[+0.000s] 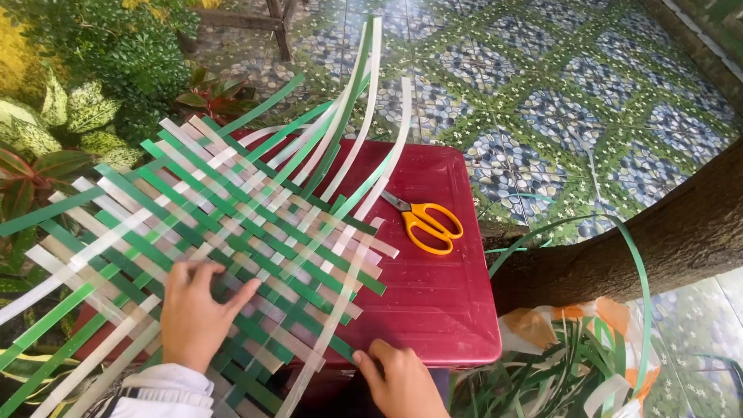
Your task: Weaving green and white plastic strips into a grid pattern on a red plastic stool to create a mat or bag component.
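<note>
Left hand [197,313]: lies flat, fingers spread, pressing on the woven mat [232,232]
Right hand [398,383]: fingers curled, pinching a pale strip [325,333] at the mat's near edge
Woven mat: green and beige strips, spread across the red tabletop [441,302]
Scissors [426,220]: orange-handled, on the tabletop beside the mat

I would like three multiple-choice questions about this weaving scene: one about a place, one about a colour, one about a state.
1. Where do the scissors lie?
A. on the red table top
B. on the tiled floor
C. in the bag

2. What colour are the scissor handles?
A. blue
B. yellow-orange
C. black

3. How is the left hand?
A. closed in a fist
B. lifted in the air
C. spread flat on the woven mat

Answers: 1 A, they rest on the red surface beside the mat; 2 B, both loops are yellow-orange; 3 C, its fingers press open on the strips.
</note>
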